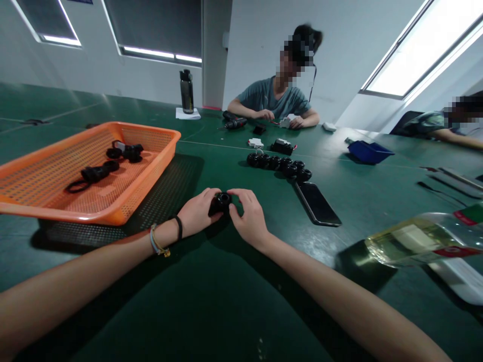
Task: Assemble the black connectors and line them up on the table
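Note:
Between my two hands is a small glossy black round part (223, 199) with a hole in its upper face, low over the green table (226, 311). My left hand (199, 210) grips it from the left, thumb below and fingers above. From the right, my right hand (248, 213) has thumb and fingertips curled against its side. Its underside is hidden, so I cannot tell whether it rests on the table. Beyond my right hand lies a cluster of several similar black round parts (279, 164). An orange perforated basket (124, 211) with several black parts (96, 173) inside stands left of my hands.
A phone (317, 203) lies right of the black cluster. Further right are a large bottle of yellowish liquid (418, 239) and a blue tray (370, 152). Across the table a person (273, 98) handles a pale part near a power drill (234, 122). A dark drinking bottle (186, 93) stands behind.

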Available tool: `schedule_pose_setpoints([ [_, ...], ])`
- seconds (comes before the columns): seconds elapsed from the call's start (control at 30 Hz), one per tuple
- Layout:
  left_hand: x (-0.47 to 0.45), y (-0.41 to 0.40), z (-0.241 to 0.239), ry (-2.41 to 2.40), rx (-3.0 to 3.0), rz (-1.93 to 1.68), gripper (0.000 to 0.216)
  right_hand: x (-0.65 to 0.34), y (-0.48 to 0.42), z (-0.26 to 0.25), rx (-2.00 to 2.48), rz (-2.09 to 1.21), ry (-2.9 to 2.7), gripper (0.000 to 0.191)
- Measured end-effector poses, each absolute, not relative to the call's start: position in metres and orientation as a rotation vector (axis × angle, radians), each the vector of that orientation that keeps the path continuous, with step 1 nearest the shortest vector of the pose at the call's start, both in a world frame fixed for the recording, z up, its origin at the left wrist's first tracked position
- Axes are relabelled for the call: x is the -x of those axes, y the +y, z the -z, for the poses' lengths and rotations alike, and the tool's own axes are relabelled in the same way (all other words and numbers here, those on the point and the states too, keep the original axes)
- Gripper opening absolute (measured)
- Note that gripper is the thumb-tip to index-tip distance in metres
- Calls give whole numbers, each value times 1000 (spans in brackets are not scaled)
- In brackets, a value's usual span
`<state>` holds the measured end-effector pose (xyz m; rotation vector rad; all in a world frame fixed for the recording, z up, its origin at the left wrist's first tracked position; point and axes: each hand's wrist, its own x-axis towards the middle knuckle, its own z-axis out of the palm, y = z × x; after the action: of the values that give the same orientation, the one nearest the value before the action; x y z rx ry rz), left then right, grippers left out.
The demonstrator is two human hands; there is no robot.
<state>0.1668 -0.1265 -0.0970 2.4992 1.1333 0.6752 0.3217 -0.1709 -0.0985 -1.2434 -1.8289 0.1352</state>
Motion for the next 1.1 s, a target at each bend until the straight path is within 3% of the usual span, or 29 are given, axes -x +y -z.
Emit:
schedule_pose_setpoints([
  [0.17,-165,-125,103,1051,-2591,-634,48,-319,-175,93,1179,105,-2048,24],
  [0.4,-168,-128,97,1101,-2735,-496,32,-328,-165,89,1372,344,-2158,30],
  [0.53,-168,-130,91,1032,-2835,-367,20,-342,-153,85,1553,371,-2086,31],
  [0.87,-167,-129,89,962,-2848,-343,22,-403,-124,99,1888,314,-1925,49],
  [1.0,-168,-129,89,967,-2842,-335,22,-401,-124,98,1829,380,-1936,44],
  [1.1,-168,-129,88,974,-2852,-330,21,-397,-123,98,1701,257,-2114,39],
])
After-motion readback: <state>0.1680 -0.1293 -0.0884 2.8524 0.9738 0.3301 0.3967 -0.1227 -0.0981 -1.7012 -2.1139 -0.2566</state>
